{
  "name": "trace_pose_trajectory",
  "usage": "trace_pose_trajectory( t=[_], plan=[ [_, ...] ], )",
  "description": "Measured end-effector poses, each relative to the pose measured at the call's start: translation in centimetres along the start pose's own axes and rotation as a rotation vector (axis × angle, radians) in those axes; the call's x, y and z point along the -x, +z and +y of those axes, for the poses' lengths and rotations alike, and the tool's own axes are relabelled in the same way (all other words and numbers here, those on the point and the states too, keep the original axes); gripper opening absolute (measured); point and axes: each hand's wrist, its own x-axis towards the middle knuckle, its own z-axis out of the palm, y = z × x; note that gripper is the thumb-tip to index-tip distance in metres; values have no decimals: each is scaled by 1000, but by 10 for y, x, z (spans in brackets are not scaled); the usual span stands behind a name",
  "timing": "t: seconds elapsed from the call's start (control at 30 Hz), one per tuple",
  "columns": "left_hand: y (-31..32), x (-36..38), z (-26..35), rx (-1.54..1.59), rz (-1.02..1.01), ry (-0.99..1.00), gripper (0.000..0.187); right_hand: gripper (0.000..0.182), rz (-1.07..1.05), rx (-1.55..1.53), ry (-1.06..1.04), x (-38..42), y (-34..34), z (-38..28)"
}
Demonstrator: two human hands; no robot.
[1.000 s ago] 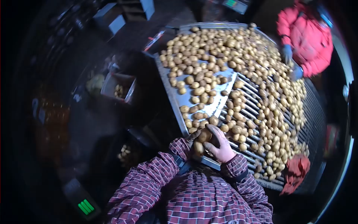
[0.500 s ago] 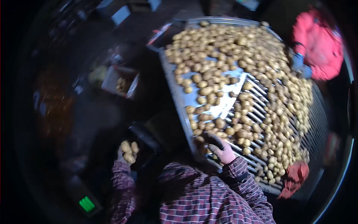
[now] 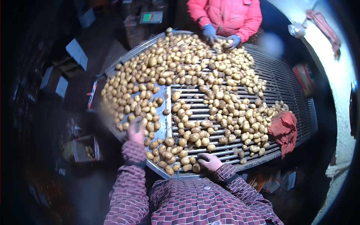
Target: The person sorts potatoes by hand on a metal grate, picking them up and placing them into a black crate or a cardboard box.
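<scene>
Many loose potatoes [image 3: 225, 99] cover a large slatted metal table [image 3: 195, 107]. My left hand [image 3: 135, 131], with dark-covered fingertips, reaches over the potatoes at the table's left side. Its fingers look stretched out but slightly blurred, and no potato shows in its grasp. At the near edge, my right hand [image 3: 210, 162] points left, thumb and fingers apart. It is beside a few potatoes [image 3: 191, 166] and holds nothing visible. What lies under both palms is hidden.
Across the table, a person in a red jacket [image 3: 228, 17] handles potatoes with blue-gloved hands [image 3: 221, 39]. A red cloth [image 3: 284, 129] hangs over the right edge. A box with a few potatoes [image 3: 85, 149] stands low at left. Open cartons [image 3: 77, 56] are farther back.
The view has swung right. My left hand, which held several potatoes off the table's left side, is now over the table. My right hand remains near the front edge.
</scene>
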Motion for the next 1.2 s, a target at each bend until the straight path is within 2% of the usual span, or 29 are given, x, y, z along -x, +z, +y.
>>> trace_pose_trajectory(
  t=[0.03,0.1,0.13,0.17,0.23,0.27,0.4,0.43,0.5,0.53,0.57,0.63,0.67,0.7,0.77,0.83,0.87,0.9,0.93,0.97,1.03,1.07,1.13,1.17,1.2],
  plan=[
    [39,-14,-13,35,-194,90,40,37,23,-13,-12,-1,2,9],
    [112,-34,-9,-444,-340,466,62,36,50,-38,-7,0,0,15],
    [136,-34,25,-551,-451,263,71,36,108,98,-265,0,3,33],
    [154,-33,57,-657,-557,50,80,35,100,57,-222,2,0,28],
    [182,-49,80,-815,-786,-253,96,35,109,23,-230,2,-2,29],
    [184,-50,90,-859,-811,-253,91,35,107,3,-233,1,-2,31],
    [183,-57,22,-630,-682,-97,52,34,121,-32,-227,-2,-2,30],
    [173,-53,25,-686,-724,-71,50,33,121,-44,-216,-3,-2,30],
    [162,-55,24,-567,-646,-107,49,30,110,-86,-186,-8,-3,32],
    [159,-60,25,-464,-529,-59,48,29,102,-124,-161,-11,-3,33],
    [161,-72,28,-295,-485,-274,51,27,90,-176,-125,-14,-3,33],
    [174,-89,33,-487,-230,5,51,28,48,-333,-3,-19,-5,35],
    [179,-103,39,-453,-357,-24,58,30,22,-430,80,-20,-7,36],
    [187,-109,44,-443,-473,-56,59,32,-18,-594,266,-22,-10,31],
    [199,-104,53,-624,-703,-103,63,36,-27,-643,200,-22,-9,40],
    [212,-104,41,-635,-659,-126,67,36,-48,-611,209,-26,-8,47],
    [211,-103,32,-604,-653,-124,68,34,17,-396,-6,-26,-2,60],
    [207,-104,28,-575,-643,-120,70,32,-14,-483,67,-25,-7,51],
    [195,-105,34,-528,-589,-186,65,31,-38,-570,144,-25,-11,41],
    [187,-105,4,107,-582,-357,55,30,-56,-654,222,-24,-15,32],
    [137,-91,8,616,-457,-515,46,31,63,-101,-169,-24,-13,33],
    [106,-80,17,830,-368,-621,42,31,-21,-887,256,-20,-15,22],
    [47,-54,4,1162,-214,-817,41,29,-12,-591,89,-30,-2,62],
    [16,-38,2,1320,-157,-857,41,29,-8,-642,196,-34,-3,67],
    [-15,-21,-19,1426,-226,-826,39,29,-10,-579,181,-36,-3,72]
  ],
)
